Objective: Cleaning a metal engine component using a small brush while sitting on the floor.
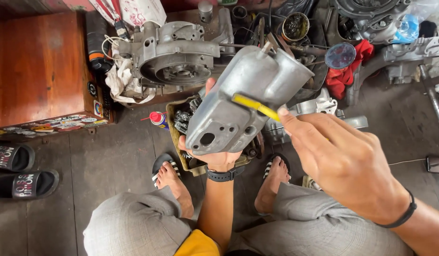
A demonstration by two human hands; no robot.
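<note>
My left hand [215, 154] grips a grey cast-metal engine cover [238, 102] from below and holds it up in front of me, tilted, with its holed flat face toward me. My right hand [338, 161] pinches a thin yellow-handled tool [255, 105] whose tip rests on the cover's side. A black watch is on my left wrist and a black band on my right. I am squatting, with both feet in striped sandals under the cover.
A tray of small metal parts [181, 118] lies on the wooden floor between my feet, with a red-capped spray can [158, 118] beside it. A large engine casing [174, 54] sits behind. A wooden box [39, 66] and black slippers [20, 170] are at left; more engine parts and a red rag [347, 71] at right.
</note>
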